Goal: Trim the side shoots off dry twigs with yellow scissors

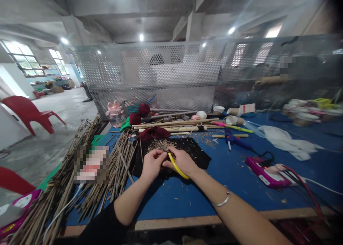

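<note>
My right hand [184, 162] is closed around yellow-handled scissors [177, 167], whose dark blades point forward and left. Close beside it, my left hand [152, 163] is in a pinch, thumb and fingertips together near the blades. What it pinches, if anything, is too small to make out. Both hands are over a black cloth [199, 155] strewn with bits of cut twig [171, 144]. Left of the cloth lies a pile of thin brown sticks [118, 166].
A longer bundle of twigs [66, 159] runs along the table's left side. Poles [177, 122] and dark red yarn balls [144, 109] lie behind the cloth. To the right are a blue glue gun [237, 140], a purple power strip [268, 173] and a plastic bag [289, 141].
</note>
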`<state>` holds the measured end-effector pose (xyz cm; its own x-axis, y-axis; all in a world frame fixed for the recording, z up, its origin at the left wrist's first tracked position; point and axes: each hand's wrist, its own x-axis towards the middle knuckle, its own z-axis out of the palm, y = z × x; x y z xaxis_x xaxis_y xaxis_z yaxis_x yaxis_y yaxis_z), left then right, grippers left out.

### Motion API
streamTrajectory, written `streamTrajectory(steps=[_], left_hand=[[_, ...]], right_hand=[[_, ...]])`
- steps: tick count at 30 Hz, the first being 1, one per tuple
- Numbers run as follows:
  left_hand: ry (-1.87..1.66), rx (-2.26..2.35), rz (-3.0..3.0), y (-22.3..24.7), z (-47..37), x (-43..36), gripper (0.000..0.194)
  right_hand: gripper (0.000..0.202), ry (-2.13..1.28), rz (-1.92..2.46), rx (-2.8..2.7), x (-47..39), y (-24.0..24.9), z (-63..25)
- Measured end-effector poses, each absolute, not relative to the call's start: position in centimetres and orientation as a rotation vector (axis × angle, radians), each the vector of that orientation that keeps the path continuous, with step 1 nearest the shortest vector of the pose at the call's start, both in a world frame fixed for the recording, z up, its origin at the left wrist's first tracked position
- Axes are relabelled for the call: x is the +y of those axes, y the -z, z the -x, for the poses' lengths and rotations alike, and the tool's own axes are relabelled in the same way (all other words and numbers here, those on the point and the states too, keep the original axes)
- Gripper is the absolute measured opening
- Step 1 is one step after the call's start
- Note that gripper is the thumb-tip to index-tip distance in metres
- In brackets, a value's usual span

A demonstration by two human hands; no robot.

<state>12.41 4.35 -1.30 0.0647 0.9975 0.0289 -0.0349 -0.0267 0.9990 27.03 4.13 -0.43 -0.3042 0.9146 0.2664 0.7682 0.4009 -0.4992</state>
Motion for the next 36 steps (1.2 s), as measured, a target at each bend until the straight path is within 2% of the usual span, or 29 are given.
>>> streamTrajectory(steps=[9, 20, 29, 33, 36], left_hand=[[-1.146, 1.158, -1.183, 1.0, -12.3, 4.4, 0.031], [-1.170, 1.108, -1.322, 0.3, -12.3, 4.1, 0.022], [-1.111, 1.137, -1.263, 0.8, -12.4, 4.1, 0.028], [-1.079, 1.165, -1.249, 1.2, -12.5, 4.2, 0.030], [-1.084, 1.136, -1.253, 1.1, -12.6, 4.1, 0.029]], right_hand=[[0.047, -0.385, 1.500, -2.153, 4.6, 0.5, -27.6], [0.068, -0.385, 1.373, -2.147, 4.6, 0.8, -27.6], [0.051, -0.406, 1.408, -2.088, 4.5, 0.4, -27.4], [0.052, -0.422, 1.449, -2.055, 4.7, 0.6, -27.5], [0.061, -0.398, 1.413, -2.073, 4.8, 0.9, -27.6]])
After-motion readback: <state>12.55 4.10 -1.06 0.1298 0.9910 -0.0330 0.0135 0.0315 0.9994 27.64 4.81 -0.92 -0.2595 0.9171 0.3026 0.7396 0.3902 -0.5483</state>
